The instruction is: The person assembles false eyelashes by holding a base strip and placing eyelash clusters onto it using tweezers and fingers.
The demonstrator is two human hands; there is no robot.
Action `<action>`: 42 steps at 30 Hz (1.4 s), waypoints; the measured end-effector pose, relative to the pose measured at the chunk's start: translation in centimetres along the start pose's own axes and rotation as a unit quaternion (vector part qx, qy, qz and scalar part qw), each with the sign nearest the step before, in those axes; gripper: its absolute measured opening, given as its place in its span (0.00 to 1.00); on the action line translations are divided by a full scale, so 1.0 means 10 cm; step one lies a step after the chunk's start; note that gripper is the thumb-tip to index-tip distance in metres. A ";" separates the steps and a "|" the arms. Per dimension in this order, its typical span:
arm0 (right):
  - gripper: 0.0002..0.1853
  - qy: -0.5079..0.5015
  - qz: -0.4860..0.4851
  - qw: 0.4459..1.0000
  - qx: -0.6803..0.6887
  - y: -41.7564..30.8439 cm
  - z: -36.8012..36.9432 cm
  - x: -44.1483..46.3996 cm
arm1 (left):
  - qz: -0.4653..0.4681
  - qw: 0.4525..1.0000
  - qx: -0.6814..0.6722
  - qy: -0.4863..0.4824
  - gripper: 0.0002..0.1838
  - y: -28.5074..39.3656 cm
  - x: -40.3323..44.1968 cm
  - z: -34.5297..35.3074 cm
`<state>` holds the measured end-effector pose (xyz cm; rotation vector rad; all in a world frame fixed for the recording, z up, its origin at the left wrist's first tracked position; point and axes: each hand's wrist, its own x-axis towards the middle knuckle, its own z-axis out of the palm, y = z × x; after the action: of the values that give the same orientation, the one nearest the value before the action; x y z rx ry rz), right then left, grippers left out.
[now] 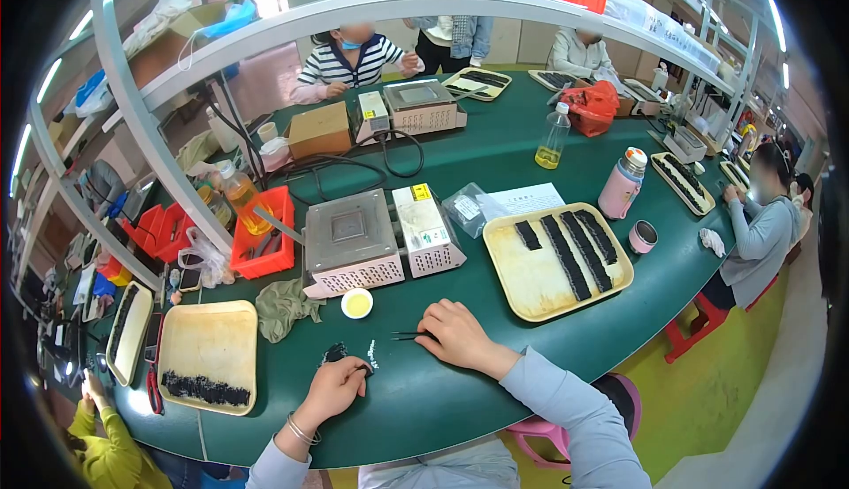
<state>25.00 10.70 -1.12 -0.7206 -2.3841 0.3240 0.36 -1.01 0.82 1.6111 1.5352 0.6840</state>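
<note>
My right hand (pixel 455 337) rests on the green table, its fingers closed around dark tweezers (pixel 404 336) whose tips point left. My left hand (pixel 334 392) is lower and to the left, fingers curled together, with a small black part at the fingertips; its exact kind is too small to tell. Just beyond the left hand lies a little heap of black parts (pixel 335 353). Several tiny white pieces (pixel 371 353) are strewn between the two hands. A small white cup (pixel 357 303) of yellowish liquid stands a little farther away.
At right, a cream tray (pixel 522 305) holds rows of black parts; another tray (pixel 208 334) is at left. A heating box (pixel 351 237), control unit (pixel 428 231), red bin (pixel 265 262), grey-green cloth (pixel 287 309) and pink bottle (pixel 622 187) stand around. Co-workers sit nearby; a shelf frame spans above.
</note>
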 end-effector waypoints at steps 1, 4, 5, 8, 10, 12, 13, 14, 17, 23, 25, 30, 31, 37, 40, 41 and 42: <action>0.09 0.000 -0.001 1.000 0.001 0.00 0.00 0.00 | 0.001 1.000 0.001 0.000 0.06 0.00 0.00 0.00; 0.09 -0.001 -0.001 1.000 -0.002 0.00 -0.01 -0.01 | -0.014 1.000 -0.010 -0.007 0.07 -0.01 0.00 0.00; 0.09 -0.002 0.000 1.000 -0.006 -0.01 -0.01 -0.01 | -0.013 1.000 -0.007 -0.006 0.07 -0.02 -0.02 0.01; 0.09 0.005 -0.004 1.000 -0.015 -0.02 -0.01 0.01 | -0.017 0.999 -0.029 0.002 0.07 -0.03 -0.01 0.02; 0.09 -0.002 -0.002 1.000 -0.013 0.00 0.01 0.00 | -0.010 1.000 -0.024 0.007 0.07 -0.05 -0.02 0.02; 0.09 0.008 -0.009 1.000 -0.015 0.01 0.02 0.00 | -0.007 1.000 -0.018 0.005 0.07 -0.05 0.00 0.01; 0.09 0.006 -0.010 1.000 -0.010 0.00 0.03 -0.01 | -0.015 0.999 -0.030 0.000 0.07 -0.05 0.00 0.00; 0.08 0.003 -0.009 1.000 -0.003 0.00 0.03 -0.01 | -0.024 0.999 -0.042 -0.005 0.07 -0.04 0.00 0.00; 0.09 0.004 -0.007 1.000 -0.004 0.01 0.06 -0.03 | -0.040 0.997 -0.066 -0.015 0.07 -0.04 0.00 -0.02; 0.09 0.001 -0.010 1.000 -0.011 0.02 0.06 -0.03 | -0.082 0.986 -0.146 -0.018 0.07 0.00 0.00 -0.05; 0.09 -0.008 -0.003 1.000 -0.019 0.01 0.05 -0.03 | -0.089 0.984 -0.150 -0.019 0.08 0.01 -0.01 -0.05; 0.08 -0.001 0.000 1.000 -0.031 0.01 0.07 -0.04 | -0.096 0.980 -0.170 -0.024 0.08 -0.01 0.01 -0.06; 0.08 -0.001 0.000 1.000 -0.031 0.01 0.07 -0.03 | -0.096 0.980 -0.175 -0.024 0.08 -0.01 0.01 -0.06; 0.19 0.009 0.009 1.000 0.022 -0.04 -0.10 0.01 | -0.098 0.980 -0.169 -0.026 0.08 0.00 0.00 -0.05; 0.35 0.172 -0.017 0.967 0.186 -0.27 -0.76 0.11 | -0.097 0.980 -0.172 -0.020 0.08 -0.01 0.00 -0.07; 0.41 0.224 -0.042 0.946 0.231 -0.34 -1.05 0.05 | -0.093 0.982 -0.165 -0.019 0.08 0.00 0.02 -0.07; 0.45 0.296 -0.083 0.924 0.229 -0.43 -1.31 -0.08 | -0.093 0.983 -0.159 -0.019 0.08 0.02 0.01 -0.07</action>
<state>31.93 7.43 10.38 -0.3258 -1.6895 0.4907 -0.08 -0.77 1.31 1.2197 1.4434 0.7481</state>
